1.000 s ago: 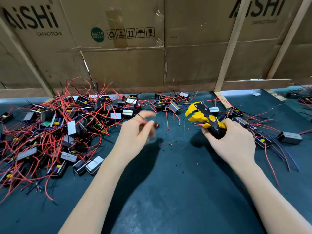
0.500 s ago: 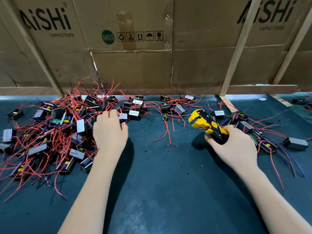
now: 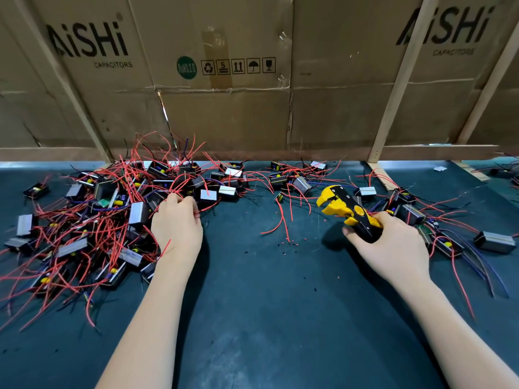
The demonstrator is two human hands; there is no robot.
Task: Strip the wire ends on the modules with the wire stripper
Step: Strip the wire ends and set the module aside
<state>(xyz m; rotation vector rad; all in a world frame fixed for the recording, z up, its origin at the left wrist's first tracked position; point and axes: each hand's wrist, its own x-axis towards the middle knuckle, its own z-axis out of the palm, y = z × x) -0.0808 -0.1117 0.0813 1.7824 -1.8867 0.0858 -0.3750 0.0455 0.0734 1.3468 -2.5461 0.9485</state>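
Observation:
A big tangle of small black modules with silver sides and red wires covers the left of the dark mat. My left hand rests on the pile's right edge. Its fingers curl down among red wires and a black module, so their tips are hidden. My right hand grips the black handles of the yellow-and-black wire stripper, whose jaws gape and point up and left with no wire in them. A single small module with long red wires lies between the hands.
More modules with red and blue wires lie to the right of my right hand. Tiny cut insulation bits dot the mat. A cardboard wall with wooden struts closes off the back.
My left hand let go of a red-wired piece at centre, swung left and settled on the pile's edge. The right hand and stripper have hardly moved. The view shifted slightly.

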